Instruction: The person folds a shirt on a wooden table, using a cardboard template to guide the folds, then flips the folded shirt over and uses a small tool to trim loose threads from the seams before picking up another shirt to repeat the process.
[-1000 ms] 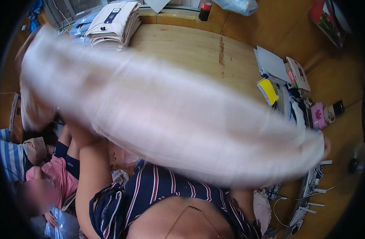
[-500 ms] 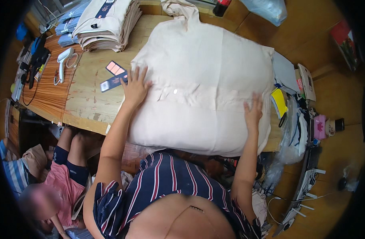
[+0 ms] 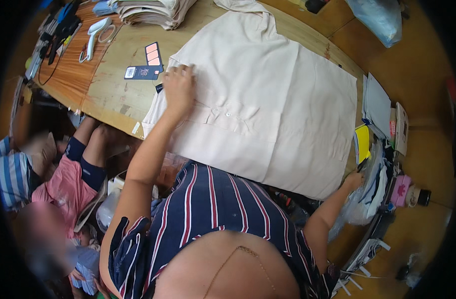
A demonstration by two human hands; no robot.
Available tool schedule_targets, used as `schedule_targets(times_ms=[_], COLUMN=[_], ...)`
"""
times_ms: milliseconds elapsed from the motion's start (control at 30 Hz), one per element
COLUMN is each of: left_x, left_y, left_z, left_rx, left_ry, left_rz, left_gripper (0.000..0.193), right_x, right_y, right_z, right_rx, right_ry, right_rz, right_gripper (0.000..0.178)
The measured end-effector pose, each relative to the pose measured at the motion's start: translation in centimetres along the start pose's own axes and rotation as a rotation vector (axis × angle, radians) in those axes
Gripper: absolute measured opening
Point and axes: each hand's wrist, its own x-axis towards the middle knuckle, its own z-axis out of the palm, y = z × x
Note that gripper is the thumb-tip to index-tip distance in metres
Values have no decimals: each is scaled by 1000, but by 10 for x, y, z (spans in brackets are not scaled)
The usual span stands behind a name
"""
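Observation:
A pale cream garment (image 3: 307,94) lies spread on the table in front of me, with a button and a gathered seam across its middle. My left hand (image 3: 179,90) rests at its left side, fingers bent and drawn together on the cloth. A small dark label shows beside the wrist. Two hang tags, one navy (image 3: 142,73) and one with pink panels (image 3: 152,54), lie just left of that hand. My right hand (image 3: 356,180) is past the garment's lower right corner, next to a clear plastic bag (image 3: 370,192). Its fingers look closed; what they hold, if anything, is hidden.
A white handheld scanner (image 3: 92,37) and a tape roll (image 3: 107,34) lie at the left. Folded cream garments (image 3: 155,12) are stacked at the back. A yellow packet (image 3: 361,143) and grey sheets (image 3: 376,107) stand at the right. Another person (image 3: 63,189) sits at lower left.
My right hand has left the cloth, moving right and nearer to me. My left hand's spread fingers have drawn together. The garment now lies flatter and at a slant; the view has shifted.

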Motion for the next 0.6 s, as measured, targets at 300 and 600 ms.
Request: schedule_targets(times_ms=[300,600], left_x=[-64,-66], left_y=[56,65], left_z=[-3,9], left_rx=[-853,-636], left_ry=[-255,-248], left_rz=[43,198], left_gripper=[18,7], right_x=[-3,22], right_y=[-23,-17], right_z=[-13,-14], right_rx=[15,-101], right_ry=[83,-206], right_rz=[-16,73], right_gripper=[31,27])
